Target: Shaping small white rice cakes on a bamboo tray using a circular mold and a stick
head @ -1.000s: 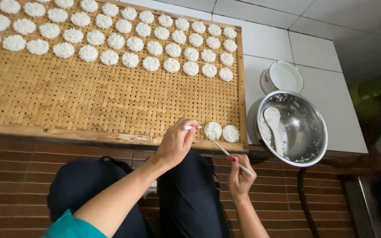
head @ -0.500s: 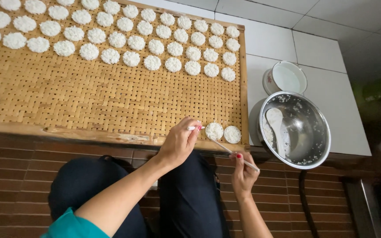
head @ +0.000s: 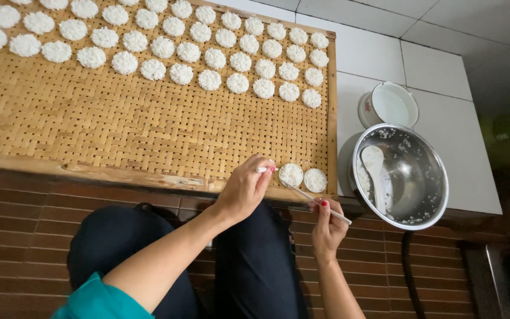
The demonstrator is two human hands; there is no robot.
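Rice patty (head: pixel 291 175) is sitting round, white and grainy at the woven tray's (head: pixel 119 136) near edge, beside another patty (head: pixel 315 180). Left hand (head: pixel 244 189) is pinching a small white ring against it, right hand (head: pixel 327 227) gripping a thin stick (head: pixel 314 199). Both hands are barely shifting since earlier.

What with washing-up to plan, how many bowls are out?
2: a large steel bowl right of the woven tray, a small white bowl just behind it. Others may be offscreen.
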